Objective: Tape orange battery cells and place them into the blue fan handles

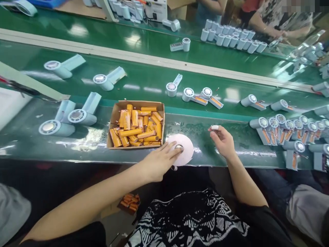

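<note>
My left hand (160, 163) lies over a flat white disc-shaped roll (187, 147) at the table's front edge. Its fingers rest on top around the dark centre hole, and a white-wrapped tip shows below the rim. To the right, my right hand (224, 141) is raised over the bench, thumb and index finger apart, with a white cover on one fingertip. Nothing shows between its fingers. Left of the roll stands a cardboard box (110, 137) heaped with orange-wrapped battery packs (132, 132).
Light-blue handheld fan bodies (82, 115) lie left of the box. Others (171, 87) are spread along the green conveyor (144, 80). A cluster of fan bodies with orange packs (289, 127) stands at right. Co-workers' arms (269, 31) show across the line.
</note>
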The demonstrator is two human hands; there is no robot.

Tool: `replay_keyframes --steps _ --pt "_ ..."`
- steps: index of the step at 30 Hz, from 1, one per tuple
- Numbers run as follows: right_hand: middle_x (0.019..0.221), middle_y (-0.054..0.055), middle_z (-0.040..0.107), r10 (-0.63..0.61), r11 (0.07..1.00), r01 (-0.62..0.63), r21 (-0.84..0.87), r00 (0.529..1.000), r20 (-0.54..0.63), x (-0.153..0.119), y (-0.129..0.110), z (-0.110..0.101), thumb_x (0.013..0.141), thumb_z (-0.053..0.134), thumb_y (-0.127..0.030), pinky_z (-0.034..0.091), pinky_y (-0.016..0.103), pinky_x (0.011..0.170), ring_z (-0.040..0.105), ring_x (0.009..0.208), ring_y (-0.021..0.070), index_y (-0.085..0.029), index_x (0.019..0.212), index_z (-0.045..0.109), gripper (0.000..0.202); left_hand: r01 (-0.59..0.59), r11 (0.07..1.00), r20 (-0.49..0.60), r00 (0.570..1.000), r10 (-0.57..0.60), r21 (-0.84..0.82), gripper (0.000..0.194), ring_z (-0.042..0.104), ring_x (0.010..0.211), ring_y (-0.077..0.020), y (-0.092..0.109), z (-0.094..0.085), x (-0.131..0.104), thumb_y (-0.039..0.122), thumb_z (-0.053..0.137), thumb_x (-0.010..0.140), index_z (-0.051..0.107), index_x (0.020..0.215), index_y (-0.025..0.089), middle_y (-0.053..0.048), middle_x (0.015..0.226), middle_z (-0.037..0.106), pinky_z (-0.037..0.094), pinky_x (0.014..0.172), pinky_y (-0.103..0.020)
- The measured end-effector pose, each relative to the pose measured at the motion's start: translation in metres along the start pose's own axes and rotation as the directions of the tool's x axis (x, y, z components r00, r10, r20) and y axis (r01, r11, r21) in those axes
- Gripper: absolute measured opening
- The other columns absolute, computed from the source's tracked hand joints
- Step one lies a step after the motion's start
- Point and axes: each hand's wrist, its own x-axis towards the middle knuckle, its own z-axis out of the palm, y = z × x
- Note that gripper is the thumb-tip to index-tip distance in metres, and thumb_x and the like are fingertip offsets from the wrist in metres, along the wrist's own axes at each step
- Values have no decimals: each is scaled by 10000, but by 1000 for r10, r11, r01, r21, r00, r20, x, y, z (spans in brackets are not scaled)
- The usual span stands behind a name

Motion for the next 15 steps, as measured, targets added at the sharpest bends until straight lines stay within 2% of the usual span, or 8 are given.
replay_keyframes --steps 3,5,7,9,11,12,13,15 --pt "999 60 791 -3 1000 3 4 999 44 -19 -13 -4 1025 699 -492 579 337 712 711 821 196 -259 1096 746 248 16 996 -101 995 -7 93 566 540 1492 -309 -3 -1 3 -4 573 931 595 1484 116 -149 1534 640 399 1288 -472" --pt "1006 59 791 56 996 -61 63 995 78 -36 -19 -4 1035 702 -492 567 300 644 704 755 169 -257 1116 740 251 -14 996 -199 979 33 94 435 631 1360 -286 4 -11 2 -1 536 959 649 1361 119 -150 1371 717 439 1265 -472" --pt "1105 78 791 133 960 -183 212 964 230 -53 -25 -1 1037 696 -551 519 247 525 694 672 136 -255 1225 709 352 -43 999 -358 932 50 30 380 622 1339 -328 16 -25 -4 89 601 949 640 1325 118 -155 1277 730 452 1258 -529" --pt "1264 119 762 111 870 -310 384 881 460 -65 -34 8 965 747 -667 458 209 436 701 647 121 -257 1381 642 593 -11 998 -574 818 -23 -55 430 547 1426 -407 30 -33 -12 196 664 910 613 1335 147 -147 1214 729 435 1255 -635" --pt "1335 142 739 23 805 -390 447 773 634 -67 -51 22 840 856 -709 455 190 437 735 712 137 -258 1499 570 848 33 994 -765 636 -101 -104 462 477 1501 -461 37 -28 -21 291 722 872 600 1308 203 -119 1134 721 423 1234 -719" --pt "1296 135 758 -6 810 -402 427 722 692 -65 -62 30 807 899 -680 476 189 471 748 753 148 -247 1510 570 889 67 992 -832 540 -125 -106 478 455 1525 -475 37 -21 -26 328 757 852 595 1290 229 -106 1116 714 407 1231 -751" --pt "1212 118 788 -15 832 -402 383 674 739 -62 -73 37 822 909 -633 501 195 513 752 772 154 -225 1471 614 822 109 987 -876 458 -152 -115 504 440 1541 -484 33 -12 -31 368 801 830 593 1271 244 -100 1117 706 378 1239 -777" --pt "978 74 814 -10 885 -372 281 588 809 -52 -93 52 944 829 -540 536 219 585 739 724 149 -176 1262 747 490 204 950 -878 375 -299 -237 592 386 1583 -487 19 8 -45 445 885 784 598 1262 245 -120 1195 690 257 1297 -801"
